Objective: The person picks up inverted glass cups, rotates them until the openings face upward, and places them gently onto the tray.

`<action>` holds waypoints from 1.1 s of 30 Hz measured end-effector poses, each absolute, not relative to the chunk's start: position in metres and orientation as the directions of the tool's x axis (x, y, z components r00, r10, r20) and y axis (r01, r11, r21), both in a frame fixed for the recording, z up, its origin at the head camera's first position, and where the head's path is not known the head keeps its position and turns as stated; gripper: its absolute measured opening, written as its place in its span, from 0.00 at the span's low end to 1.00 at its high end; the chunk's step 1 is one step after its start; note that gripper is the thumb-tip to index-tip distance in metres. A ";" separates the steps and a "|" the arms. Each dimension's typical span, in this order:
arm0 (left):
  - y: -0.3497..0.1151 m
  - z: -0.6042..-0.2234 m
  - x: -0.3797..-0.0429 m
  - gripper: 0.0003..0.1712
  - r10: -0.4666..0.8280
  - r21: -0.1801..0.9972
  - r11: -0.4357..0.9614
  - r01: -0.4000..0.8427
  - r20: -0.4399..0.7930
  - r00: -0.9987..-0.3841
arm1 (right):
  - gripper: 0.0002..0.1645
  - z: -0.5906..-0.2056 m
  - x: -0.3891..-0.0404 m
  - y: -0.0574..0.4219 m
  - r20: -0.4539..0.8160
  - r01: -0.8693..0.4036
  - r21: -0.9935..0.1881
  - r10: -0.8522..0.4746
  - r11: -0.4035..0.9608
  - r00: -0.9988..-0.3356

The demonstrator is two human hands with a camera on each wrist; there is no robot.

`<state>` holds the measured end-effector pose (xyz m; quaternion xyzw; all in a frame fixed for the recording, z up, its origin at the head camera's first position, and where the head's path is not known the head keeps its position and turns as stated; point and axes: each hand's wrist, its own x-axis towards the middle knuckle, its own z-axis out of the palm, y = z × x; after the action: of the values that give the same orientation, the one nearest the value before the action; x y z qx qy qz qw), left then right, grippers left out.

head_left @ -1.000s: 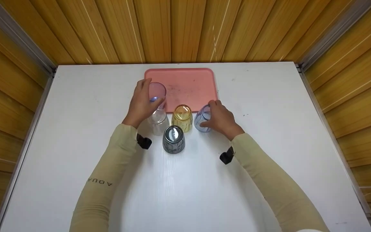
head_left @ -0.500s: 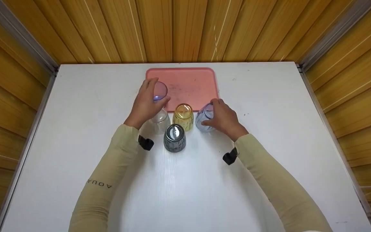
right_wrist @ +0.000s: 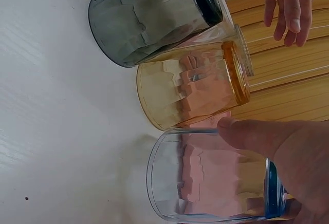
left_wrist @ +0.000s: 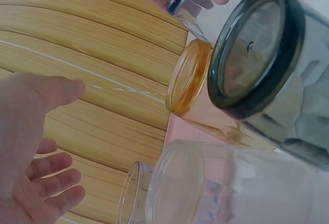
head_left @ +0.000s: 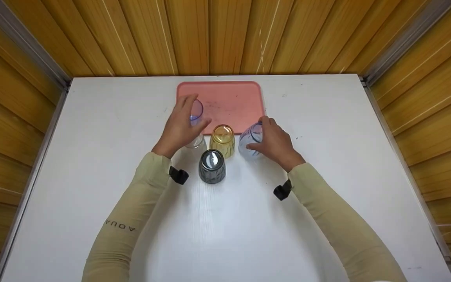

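Observation:
Several upside-down glasses stand bunched together. My right hand [head_left: 275,143] grips the blue-tinted glass [right_wrist: 205,175] at the right, its thumb on the near side and fingers round the far side. My left hand [head_left: 178,125] hovers over the left glasses with thumb and fingers spread, holding nothing; the left wrist view shows it apart from them. Under it are a clear glass [left_wrist: 231,188] and, behind, a purple-blue glass [head_left: 197,111], both partly hidden in the head view. A yellow glass [head_left: 222,145] is in the middle. Closest to me stands a dark grey glass [head_left: 212,168].
A pink tray [head_left: 233,100] lies behind the glasses on the white table [head_left: 217,227]. Wood-look panels [head_left: 227,37] wall the back and both sides. A black wrist camera [head_left: 179,175] hangs under my left wrist, another [head_left: 282,190] under my right.
My left hand has shifted a little to the right above the left glasses. My right hand has moved slightly right, still gripping the blue-tinted glass. The yellow and dark grey glasses stay put.

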<state>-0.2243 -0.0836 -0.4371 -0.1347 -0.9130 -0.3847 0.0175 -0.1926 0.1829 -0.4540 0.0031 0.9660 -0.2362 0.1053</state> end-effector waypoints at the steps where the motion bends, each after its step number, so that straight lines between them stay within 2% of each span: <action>1: -0.083 -0.437 -0.224 0.44 0.239 0.693 0.669 0.268 0.141 -0.961 | 0.53 -0.454 -0.192 0.183 -0.205 0.059 -0.457 -0.041 0.887 -0.978; 14: -0.076 -0.429 -0.215 0.43 0.295 0.647 0.683 0.338 0.178 -0.939 | 0.55 -0.451 -0.190 0.192 -0.198 0.114 -0.484 0.018 0.868 -0.980; 26: -0.071 -0.424 -0.210 0.44 0.309 0.647 0.679 0.347 0.176 -0.935 | 0.54 -0.450 -0.186 0.195 -0.150 0.083 -0.475 0.012 0.876 -0.989; 33: -0.070 -0.425 -0.207 0.44 0.340 0.619 0.675 0.400 0.220 -0.914 | 0.53 -0.447 -0.182 0.196 -0.148 0.086 -0.487 0.014 0.869 -0.989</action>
<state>-0.2074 -0.0697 -0.4247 -0.2025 -0.9143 -0.3482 0.0431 -0.1825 0.1958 -0.4470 0.0258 0.9642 -0.2544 0.0702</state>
